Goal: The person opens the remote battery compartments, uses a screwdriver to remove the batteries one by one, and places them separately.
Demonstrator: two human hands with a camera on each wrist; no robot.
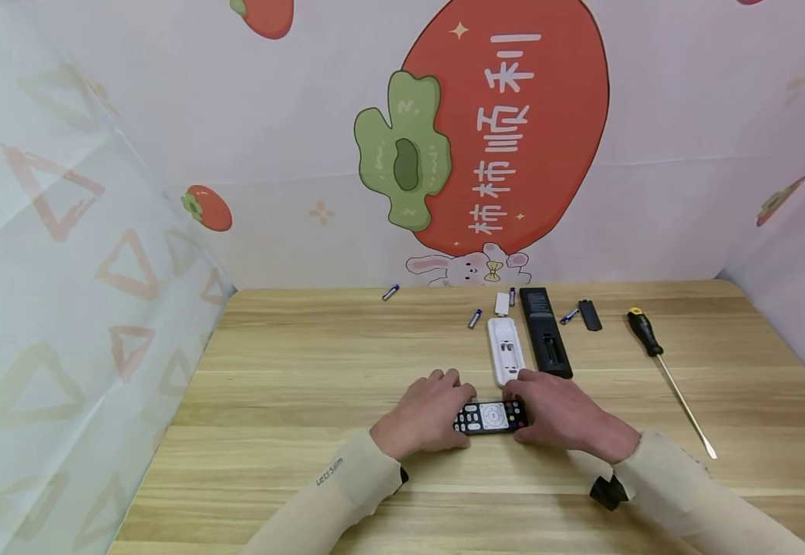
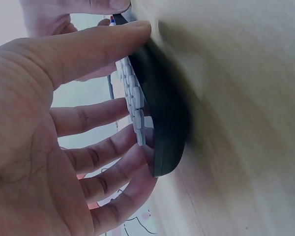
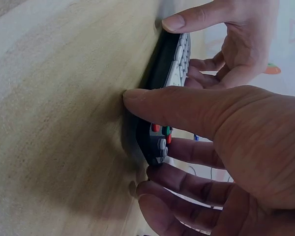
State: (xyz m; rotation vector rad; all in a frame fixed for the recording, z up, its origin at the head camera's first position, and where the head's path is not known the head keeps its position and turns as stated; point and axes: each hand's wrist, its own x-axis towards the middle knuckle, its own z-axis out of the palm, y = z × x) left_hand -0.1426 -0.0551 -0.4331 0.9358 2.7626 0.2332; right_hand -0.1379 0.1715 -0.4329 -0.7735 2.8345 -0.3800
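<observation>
A black remote control with white and coloured buttons (image 1: 493,416) lies crosswise, its buttons facing up. My left hand (image 1: 426,412) holds its left end, the thumb along the near edge and the fingers at the far edge. At the other end, my right hand (image 1: 562,412) grips it the same way, thumb (image 3: 157,104) on the near side. In the left wrist view the remote's dark side (image 2: 162,108) shows close to the tabletop. Just beyond the right fingers sits a white remote (image 1: 503,331) with its battery bay uncovered.
A second black remote (image 1: 537,304), bay uncovered, lies beside the white one. Around them are a white cover (image 1: 503,304), a black cover (image 1: 590,315) and several batteries (image 1: 475,318). A screwdriver (image 1: 644,331) rests at the right. A patterned sheet (image 1: 291,231) rises behind the wooden table (image 1: 271,385).
</observation>
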